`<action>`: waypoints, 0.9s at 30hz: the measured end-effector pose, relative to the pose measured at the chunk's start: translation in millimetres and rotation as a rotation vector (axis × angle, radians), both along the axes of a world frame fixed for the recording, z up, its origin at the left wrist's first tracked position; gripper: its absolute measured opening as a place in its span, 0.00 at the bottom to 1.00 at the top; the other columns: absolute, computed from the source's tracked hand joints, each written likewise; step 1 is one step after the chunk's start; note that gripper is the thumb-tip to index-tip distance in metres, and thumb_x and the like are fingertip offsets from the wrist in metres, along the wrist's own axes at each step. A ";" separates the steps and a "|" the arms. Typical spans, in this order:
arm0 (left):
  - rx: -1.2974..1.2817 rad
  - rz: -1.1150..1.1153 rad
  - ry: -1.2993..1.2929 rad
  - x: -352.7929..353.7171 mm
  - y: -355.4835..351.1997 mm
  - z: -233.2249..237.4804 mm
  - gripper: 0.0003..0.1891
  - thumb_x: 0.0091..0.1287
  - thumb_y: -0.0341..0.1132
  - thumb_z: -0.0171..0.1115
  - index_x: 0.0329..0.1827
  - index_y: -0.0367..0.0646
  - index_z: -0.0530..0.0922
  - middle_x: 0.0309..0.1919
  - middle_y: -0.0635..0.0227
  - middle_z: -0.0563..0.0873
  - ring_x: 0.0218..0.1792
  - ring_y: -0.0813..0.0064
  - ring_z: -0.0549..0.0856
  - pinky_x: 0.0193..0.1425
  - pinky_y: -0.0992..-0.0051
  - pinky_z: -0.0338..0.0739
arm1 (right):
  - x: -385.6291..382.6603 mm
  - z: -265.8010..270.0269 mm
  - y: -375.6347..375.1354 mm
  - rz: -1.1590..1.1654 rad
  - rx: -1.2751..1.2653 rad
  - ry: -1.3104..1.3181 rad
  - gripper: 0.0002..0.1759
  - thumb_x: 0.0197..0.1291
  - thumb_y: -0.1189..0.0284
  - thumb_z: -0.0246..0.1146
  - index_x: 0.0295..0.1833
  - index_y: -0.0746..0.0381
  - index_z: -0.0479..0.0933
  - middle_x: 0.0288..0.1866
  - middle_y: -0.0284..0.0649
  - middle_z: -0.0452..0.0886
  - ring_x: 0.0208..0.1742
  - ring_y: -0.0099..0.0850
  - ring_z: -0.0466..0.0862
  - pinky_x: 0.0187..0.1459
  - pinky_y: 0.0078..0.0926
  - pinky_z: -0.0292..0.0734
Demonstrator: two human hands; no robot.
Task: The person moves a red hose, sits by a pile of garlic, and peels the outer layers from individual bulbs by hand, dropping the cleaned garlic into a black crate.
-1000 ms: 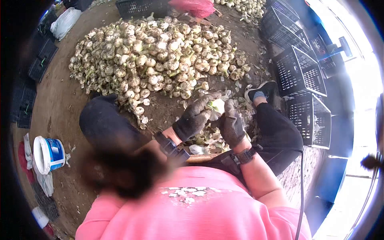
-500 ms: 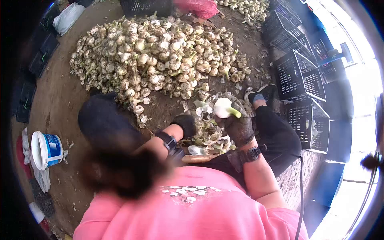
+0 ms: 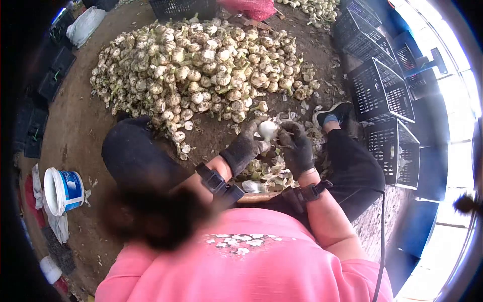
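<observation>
Between my two gloved hands is a white garlic bulb point(image 3: 268, 130), peeled smooth and held above the ground in front of me. My left hand point(image 3: 245, 151) grips it from the left, thumb and fingers bent around its side. From the other side my right hand point(image 3: 298, 149) has its fingers closed at the bulb; the stem is hidden there. Beneath the hands lies a heap of loose peelings and leaves point(image 3: 269, 173). A large pile of soil-marked garlic bulbs point(image 3: 196, 65) with short stems rises just beyond.
Black plastic crates point(image 3: 382, 93) line the right side. A blue and white bucket point(image 3: 70, 190) stands at left. A pink mesh sack point(image 3: 249, 7) and another crate point(image 3: 183, 9) sit behind the pile. My legs flank the peelings. A dark blurred shape covers the lower left.
My left hand has come up and right to the bulb. My right hand, formerly holding the bulb alone with its green stem showing, has shifted slightly and turned it.
</observation>
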State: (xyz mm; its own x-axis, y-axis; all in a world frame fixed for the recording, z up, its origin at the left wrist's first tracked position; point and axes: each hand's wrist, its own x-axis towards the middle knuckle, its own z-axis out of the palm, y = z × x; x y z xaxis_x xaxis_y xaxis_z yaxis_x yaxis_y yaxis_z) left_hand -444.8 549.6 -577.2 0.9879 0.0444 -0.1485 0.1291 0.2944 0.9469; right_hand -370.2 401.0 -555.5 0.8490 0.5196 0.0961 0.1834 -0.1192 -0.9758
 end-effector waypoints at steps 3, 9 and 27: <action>0.152 0.120 -0.114 3.7 -3.9 -21.3 0.36 0.52 0.19 0.58 0.68 0.45 0.62 0.51 0.67 0.77 0.48 0.78 0.77 0.51 0.78 0.75 | -6.2 27.7 4.3 0.000 -0.582 -0.329 0.15 0.53 0.61 0.67 0.30 0.63 0.76 0.25 0.50 0.78 0.28 0.48 0.79 0.32 0.35 0.74; 0.384 0.095 -0.132 -0.5 6.1 -9.5 0.36 0.45 0.22 0.60 0.64 0.43 0.66 0.50 0.62 0.78 0.50 0.72 0.77 0.55 0.75 0.72 | 6.4 2.2 -1.4 0.059 -0.447 -0.263 0.10 0.56 0.68 0.62 0.31 0.65 0.78 0.25 0.46 0.80 0.27 0.38 0.81 0.31 0.34 0.75; 0.350 0.159 0.017 -4.7 4.5 9.0 0.36 0.46 0.21 0.56 0.65 0.43 0.65 0.50 0.65 0.78 0.50 0.75 0.76 0.57 0.76 0.71 | 11.0 3.1 -2.3 0.026 -0.258 -0.195 0.13 0.48 0.70 0.64 0.41 0.62 0.78 0.32 0.47 0.81 0.33 0.44 0.82 0.36 0.37 0.76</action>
State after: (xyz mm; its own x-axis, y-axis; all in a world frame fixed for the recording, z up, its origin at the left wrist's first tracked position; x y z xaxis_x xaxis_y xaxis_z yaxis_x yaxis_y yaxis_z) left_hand -449.5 554.1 -568.3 0.9622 0.2474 -0.1137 0.1246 -0.0288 0.9918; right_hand -359.2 398.6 -552.3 0.8139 0.5689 0.1179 0.3699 -0.3509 -0.8603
